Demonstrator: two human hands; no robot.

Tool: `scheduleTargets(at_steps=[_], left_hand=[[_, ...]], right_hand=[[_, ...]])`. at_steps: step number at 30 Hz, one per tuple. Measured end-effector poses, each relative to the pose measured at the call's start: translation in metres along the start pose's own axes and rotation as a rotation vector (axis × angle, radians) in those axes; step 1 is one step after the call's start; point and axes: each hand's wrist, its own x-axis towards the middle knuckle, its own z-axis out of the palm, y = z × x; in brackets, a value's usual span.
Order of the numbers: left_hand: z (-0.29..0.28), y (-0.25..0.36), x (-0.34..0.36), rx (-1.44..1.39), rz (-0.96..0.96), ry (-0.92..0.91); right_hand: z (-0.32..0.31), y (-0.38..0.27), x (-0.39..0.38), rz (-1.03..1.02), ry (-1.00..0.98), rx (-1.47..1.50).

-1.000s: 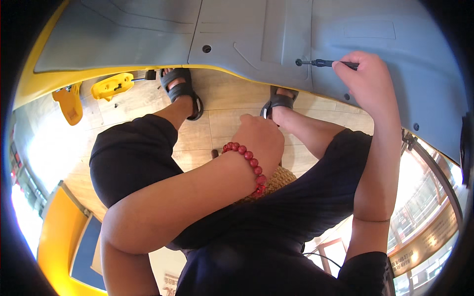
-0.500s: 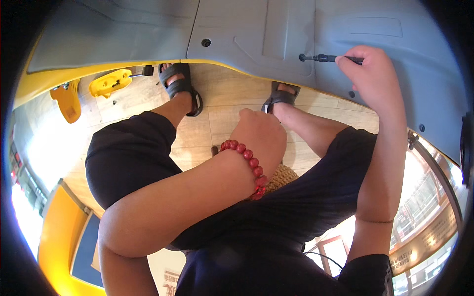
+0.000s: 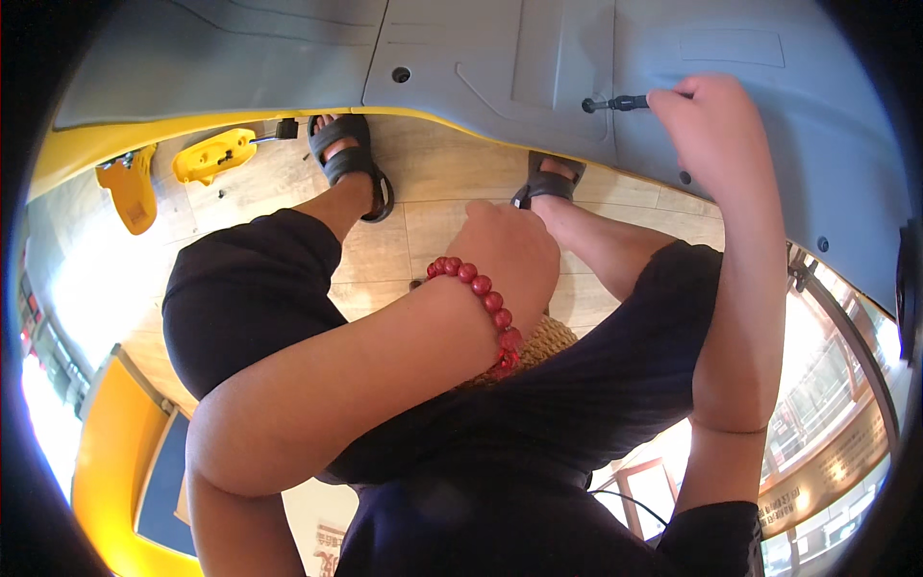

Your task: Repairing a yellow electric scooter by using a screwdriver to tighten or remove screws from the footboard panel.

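My right hand (image 3: pixel 707 120) is closed round the handle of a slim black screwdriver (image 3: pixel 625 103). The screwdriver's tip sits in a round recessed hole (image 3: pixel 588 105) in a large blue-grey plastic panel (image 3: pixel 452 82). My left hand (image 3: pixel 505 245), with a red bead bracelet (image 3: pixel 478 286) at its wrist, is curled over my lap, apart from the panel. Its fingers are bent under and hidden, so what they hold, if anything, does not show.
More recessed holes dot the panel, one at its left part (image 3: pixel 401 75). A yellow edge runs below it. On the wooden floor (image 3: pixel 433 163) at left lie two yellow plastic parts (image 3: pixel 213 157) (image 3: pixel 132 197). A woven seat (image 3: pixel 538 351) shows under me.
My right hand has turned slightly at the wrist round the screwdriver, whose tip stays in the same hole. The whole view has shifted a little. My left hand keeps its curled pose.
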Motion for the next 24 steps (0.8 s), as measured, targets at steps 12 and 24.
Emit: scheduleTargets(at_steps=[12, 24], left_hand=[[-0.005, -0.011, -0.004, 0.003, 0.023, 0.02], [-0.035, -0.03, 0.007, -0.011, 0.032, 0.208]], right_hand=[[-0.006, -0.011, 0.016, -0.079, -0.115, -0.193], [-0.02, -0.017, 0.009, -0.283, -0.17, -0.345]])
